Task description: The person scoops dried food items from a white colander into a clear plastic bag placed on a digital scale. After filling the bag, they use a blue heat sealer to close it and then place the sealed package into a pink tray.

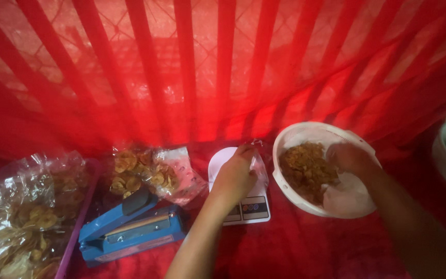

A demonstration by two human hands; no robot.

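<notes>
red cloth (305, 248), scale (246, 206), bowl (290, 139), sealer (130, 232)

We see single head view only: looks steeply down and forward from above white kitchen scale (239, 199), close range; red striped cloth (223, 77) rises behind scale, our forearms enter from bottom edge.

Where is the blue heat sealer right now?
In the head view the blue heat sealer lies low on the left, between the tray of bagged chips and the white scale, just below two sealed chip packets.
</notes>
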